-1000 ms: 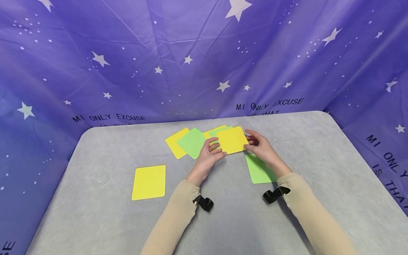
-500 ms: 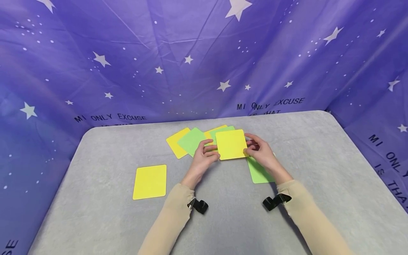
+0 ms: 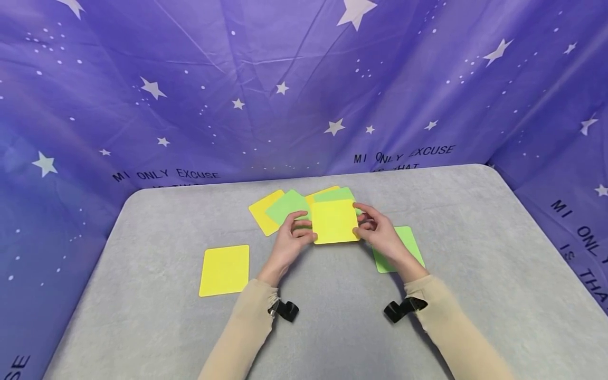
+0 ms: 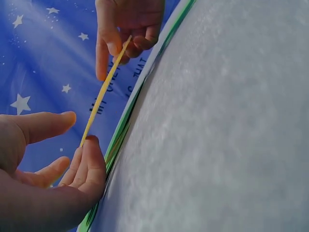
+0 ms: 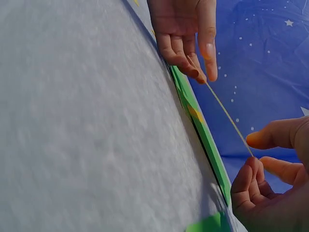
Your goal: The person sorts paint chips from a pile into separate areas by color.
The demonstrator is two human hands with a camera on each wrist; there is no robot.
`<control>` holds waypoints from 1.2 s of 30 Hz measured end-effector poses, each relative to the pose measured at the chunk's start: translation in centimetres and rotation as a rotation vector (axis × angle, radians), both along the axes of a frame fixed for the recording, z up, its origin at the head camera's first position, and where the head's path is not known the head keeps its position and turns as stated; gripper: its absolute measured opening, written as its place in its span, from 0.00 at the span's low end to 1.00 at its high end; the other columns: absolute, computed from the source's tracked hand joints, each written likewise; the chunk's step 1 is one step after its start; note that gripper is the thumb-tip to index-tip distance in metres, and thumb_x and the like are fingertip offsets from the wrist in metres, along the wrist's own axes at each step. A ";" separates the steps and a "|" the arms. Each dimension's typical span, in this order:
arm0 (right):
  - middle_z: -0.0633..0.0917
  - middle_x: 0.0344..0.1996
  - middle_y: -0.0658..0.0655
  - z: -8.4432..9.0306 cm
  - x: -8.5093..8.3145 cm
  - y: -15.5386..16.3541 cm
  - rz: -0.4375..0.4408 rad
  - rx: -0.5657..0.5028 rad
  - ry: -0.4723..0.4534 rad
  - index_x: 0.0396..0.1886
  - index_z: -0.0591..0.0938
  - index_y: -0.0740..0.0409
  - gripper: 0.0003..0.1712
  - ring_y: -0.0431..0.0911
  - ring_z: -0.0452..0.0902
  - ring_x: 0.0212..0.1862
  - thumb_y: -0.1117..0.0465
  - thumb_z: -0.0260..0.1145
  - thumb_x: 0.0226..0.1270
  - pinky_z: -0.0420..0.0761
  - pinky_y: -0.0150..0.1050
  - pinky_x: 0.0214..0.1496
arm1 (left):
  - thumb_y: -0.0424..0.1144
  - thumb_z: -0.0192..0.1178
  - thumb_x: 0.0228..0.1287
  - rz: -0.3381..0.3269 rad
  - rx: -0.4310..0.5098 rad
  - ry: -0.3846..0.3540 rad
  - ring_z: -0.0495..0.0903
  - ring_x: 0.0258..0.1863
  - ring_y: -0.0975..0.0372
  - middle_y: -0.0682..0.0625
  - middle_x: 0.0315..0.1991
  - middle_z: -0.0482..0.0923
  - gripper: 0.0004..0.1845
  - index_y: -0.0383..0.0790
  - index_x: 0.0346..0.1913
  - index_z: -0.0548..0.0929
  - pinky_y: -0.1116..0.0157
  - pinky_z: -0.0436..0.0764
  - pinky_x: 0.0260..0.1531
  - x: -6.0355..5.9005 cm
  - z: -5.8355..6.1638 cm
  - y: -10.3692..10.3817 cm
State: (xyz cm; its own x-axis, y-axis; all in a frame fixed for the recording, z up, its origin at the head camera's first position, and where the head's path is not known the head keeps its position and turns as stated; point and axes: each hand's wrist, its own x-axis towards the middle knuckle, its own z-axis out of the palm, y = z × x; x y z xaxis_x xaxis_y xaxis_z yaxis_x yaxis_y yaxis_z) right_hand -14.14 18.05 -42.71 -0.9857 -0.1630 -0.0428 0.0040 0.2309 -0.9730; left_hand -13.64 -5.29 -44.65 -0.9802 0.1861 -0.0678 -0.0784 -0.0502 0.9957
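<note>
Between my two hands a square yellow card (image 3: 334,221) is held above the table, its face toward the head camera. My left hand (image 3: 285,245) holds its left edge, the thumb near the lower left corner. At the right edge my right hand (image 3: 383,237) pinches it. Both wrist views show the held card edge-on, as a thin yellow line (image 4: 104,92). Behind it lies an overlapping row of cards: a yellow one (image 3: 263,214) at the left end, a green one (image 3: 285,207) over it, then another yellow and a green one (image 3: 339,194), partly covered.
A single yellow card (image 3: 224,271) lies flat to the left of my left hand. Another green card (image 3: 410,245) lies beneath my right wrist, partly hidden. The grey table (image 3: 332,327) ends at a purple star-printed curtain (image 3: 285,132). Each wrist wears a black camera mount (image 3: 285,310).
The yellow card has come toward me and slightly left, away from the row of cards, with both hands moving along. More of the right-hand green card now shows.
</note>
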 end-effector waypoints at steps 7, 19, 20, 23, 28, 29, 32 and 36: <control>0.71 0.44 0.63 0.0 0.1 -1.1 0.013 -0.146 -0.084 0.70 0.64 0.67 0.36 0.36 0.68 0.32 0.78 0.60 0.60 0.75 0.26 0.36 | 0.22 0.62 0.58 0.010 0.009 0.000 0.80 0.41 0.57 0.38 0.49 0.74 0.32 0.34 0.66 0.69 0.66 0.78 0.42 0.3 0.0 -1.3; 0.69 0.47 0.61 -0.4 0.4 -2.9 0.079 -0.254 -0.129 0.71 0.63 0.66 0.38 0.35 0.67 0.30 0.78 0.60 0.60 0.74 0.28 0.37 | 0.22 0.60 0.60 -0.062 0.055 -0.011 0.80 0.40 0.63 0.42 0.48 0.73 0.34 0.34 0.70 0.65 0.68 0.77 0.41 0.8 -0.2 -4.3; 0.69 0.47 0.62 -0.4 0.4 -3.0 0.082 -0.255 -0.125 0.71 0.63 0.66 0.38 0.35 0.69 0.31 0.78 0.60 0.60 0.74 0.28 0.38 | 0.22 0.60 0.61 -0.066 0.047 -0.015 0.80 0.40 0.63 0.42 0.49 0.74 0.34 0.35 0.70 0.65 0.68 0.77 0.41 0.8 -0.2 -4.5; 0.70 0.48 0.62 -0.4 0.5 -3.6 0.098 -0.259 -0.113 0.71 0.63 0.65 0.38 0.37 0.74 0.33 0.77 0.60 0.60 0.76 0.29 0.39 | 0.24 0.60 0.61 -0.076 0.017 -0.026 0.79 0.40 0.63 0.42 0.49 0.74 0.34 0.38 0.71 0.64 0.68 0.77 0.41 0.9 -0.1 -5.3; 0.69 0.49 0.63 -0.3 0.7 -4.8 0.131 -0.284 -0.106 0.72 0.62 0.65 0.39 0.38 0.74 0.34 0.78 0.60 0.60 0.77 0.29 0.41 | 0.24 0.60 0.62 -0.082 -0.029 -0.035 0.80 0.40 0.63 0.42 0.48 0.75 0.35 0.40 0.72 0.63 0.67 0.77 0.43 1.0 0.1 -6.7; 0.69 0.49 0.63 -0.3 0.8 -5.0 0.137 -0.288 -0.105 0.72 0.61 0.65 0.39 0.37 0.73 0.34 0.78 0.60 0.60 0.77 0.29 0.41 | 0.24 0.60 0.62 -0.080 -0.033 -0.043 0.80 0.40 0.63 0.42 0.48 0.75 0.36 0.41 0.72 0.63 0.68 0.77 0.43 1.0 0.2 -7.0; 0.69 0.49 0.63 -0.4 0.9 -5.6 0.149 -0.290 -0.101 0.72 0.61 0.66 0.39 0.36 0.69 0.31 0.78 0.60 0.60 0.76 0.29 0.41 | 0.25 0.60 0.62 -0.087 -0.045 -0.053 0.80 0.40 0.63 0.42 0.49 0.75 0.36 0.43 0.73 0.62 0.68 0.77 0.43 1.2 0.3 -7.8; 0.69 0.50 0.63 -0.5 1.2 -6.4 0.173 -0.288 -0.090 0.72 0.60 0.66 0.39 0.35 0.66 0.30 0.78 0.60 0.60 0.75 0.29 0.42 | 0.25 0.60 0.62 -0.096 -0.038 -0.053 0.80 0.40 0.64 0.43 0.47 0.75 0.37 0.42 0.73 0.61 0.69 0.77 0.43 1.5 0.3 -8.9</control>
State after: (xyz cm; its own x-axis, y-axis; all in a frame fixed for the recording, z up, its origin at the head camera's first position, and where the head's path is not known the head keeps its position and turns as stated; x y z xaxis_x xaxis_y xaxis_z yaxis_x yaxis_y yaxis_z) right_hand -12.97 11.65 -43.21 -0.9368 -0.3454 -0.0562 0.0774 -0.0479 -0.9959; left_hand -12.16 -14.17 -44.38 -0.9528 0.2754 -0.1280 -0.1339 -0.0027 0.9910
